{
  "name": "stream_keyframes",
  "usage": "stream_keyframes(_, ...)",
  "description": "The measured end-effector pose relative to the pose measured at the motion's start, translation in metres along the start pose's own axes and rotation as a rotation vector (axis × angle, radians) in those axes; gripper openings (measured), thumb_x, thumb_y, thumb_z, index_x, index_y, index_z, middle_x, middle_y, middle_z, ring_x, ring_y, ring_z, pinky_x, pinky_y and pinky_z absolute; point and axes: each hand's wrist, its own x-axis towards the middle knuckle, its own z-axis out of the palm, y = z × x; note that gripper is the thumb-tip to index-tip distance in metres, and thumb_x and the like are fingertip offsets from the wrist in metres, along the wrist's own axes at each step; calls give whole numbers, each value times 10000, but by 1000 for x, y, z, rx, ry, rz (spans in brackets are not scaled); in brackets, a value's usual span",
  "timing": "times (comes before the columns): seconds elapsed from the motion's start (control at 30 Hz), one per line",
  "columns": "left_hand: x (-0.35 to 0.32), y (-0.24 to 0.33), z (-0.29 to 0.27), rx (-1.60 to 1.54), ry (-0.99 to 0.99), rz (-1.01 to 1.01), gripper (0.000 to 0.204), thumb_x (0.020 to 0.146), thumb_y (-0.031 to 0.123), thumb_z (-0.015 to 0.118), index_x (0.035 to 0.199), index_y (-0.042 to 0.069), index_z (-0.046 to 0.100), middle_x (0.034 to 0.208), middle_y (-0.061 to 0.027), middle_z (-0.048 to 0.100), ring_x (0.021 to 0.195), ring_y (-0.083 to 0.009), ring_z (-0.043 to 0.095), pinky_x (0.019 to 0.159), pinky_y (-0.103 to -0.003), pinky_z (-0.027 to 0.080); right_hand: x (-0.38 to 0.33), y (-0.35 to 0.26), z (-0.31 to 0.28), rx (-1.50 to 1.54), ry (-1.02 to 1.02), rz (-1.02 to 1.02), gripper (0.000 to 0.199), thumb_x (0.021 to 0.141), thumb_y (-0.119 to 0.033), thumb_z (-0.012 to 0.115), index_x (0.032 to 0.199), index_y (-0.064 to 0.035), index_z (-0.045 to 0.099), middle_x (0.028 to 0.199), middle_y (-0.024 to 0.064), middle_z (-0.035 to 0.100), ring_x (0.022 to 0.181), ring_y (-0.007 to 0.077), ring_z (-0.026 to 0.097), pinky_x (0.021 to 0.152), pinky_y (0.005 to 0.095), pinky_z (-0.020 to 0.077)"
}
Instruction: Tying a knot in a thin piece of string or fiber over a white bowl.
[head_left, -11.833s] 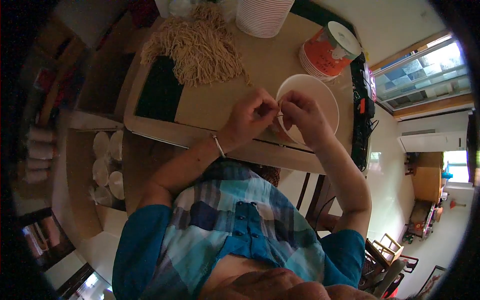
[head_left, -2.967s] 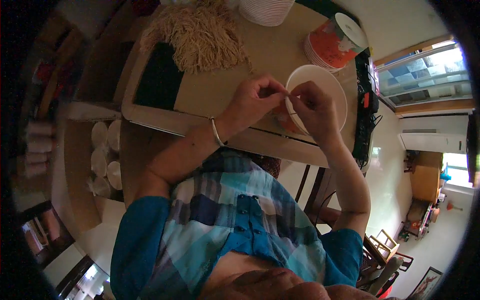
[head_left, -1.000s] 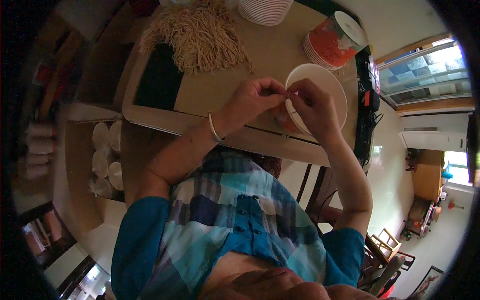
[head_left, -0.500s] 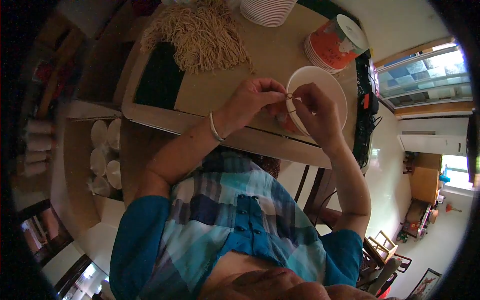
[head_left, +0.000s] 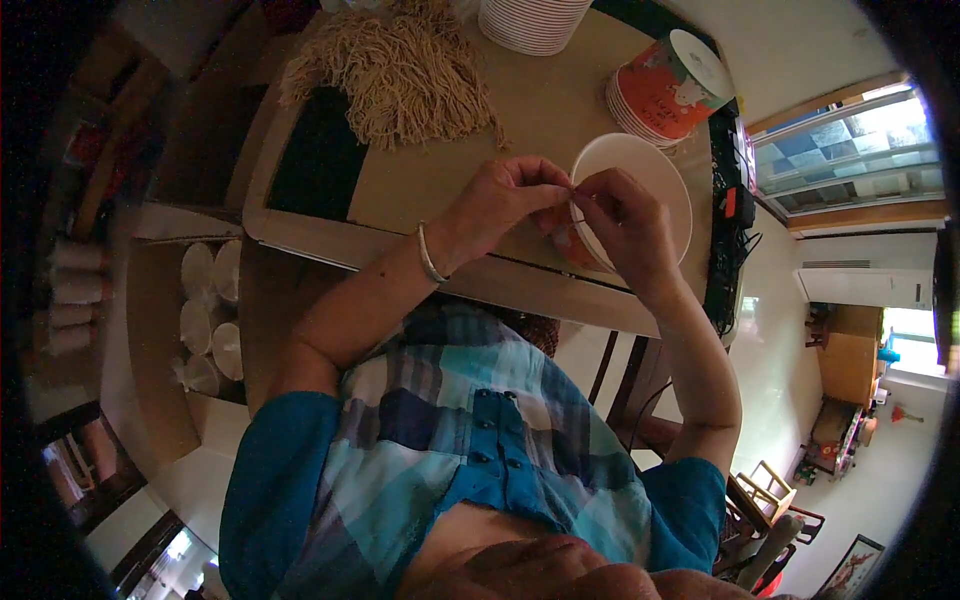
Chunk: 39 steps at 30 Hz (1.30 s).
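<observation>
At the left rim of a white-lined paper bucket, the fingertips of both hands meet. My left hand pinches a thin tan cord; a metal bangle circles that wrist. The fingers of my right hand are closed on the same cord, over the bucket's mouth. Most of the cord is hidden by my fingers, and a short bit shows at the rim. The bucket's outside is orange-red where it shows below my hands. Farther left on the table lies a heap of tan cords.
Orange-red printed buckets stand nested at the far right, and a white stack is at the back. A cardboard sheet covers the table. To the left, a carton holds white cylindrical items. Dark cables run along the right edge.
A small cord loop showed between my fingertips before; now my right fingers have closed over it and moved slightly left, against the left fingertips.
</observation>
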Motion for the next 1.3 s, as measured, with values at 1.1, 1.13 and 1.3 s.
stream_keyframes(1.1,-1,4,4,155,-29,41,131,889,80,598,991,-2,603,814,-44,650,649,-84,600,596,-209,505,10,-15,-22,383,-261,404,174,896,-188,573,843,-32,627,714,-18,571,523,31,451,445,180,345)
stream_keyframes(1.13,-1,5,5,152,-30,39,131,889,83,600,990,0,604,813,-43,650,647,-84,598,596,-209,505,10,-18,-22,389,-265,424,179,899,-201,592,844,-35,627,716,-20,570,520,29,449,445,180,345)
stream_keyframes(1.3,-1,3,4,185,-25,48,127,888,86,603,987,5,607,809,-41,649,655,-80,596,601,-210,502,11,-11,-16,206,-267,372,208,900,-223,617,867,-18,635,695,-10,576,602,39,463,508,210,370)
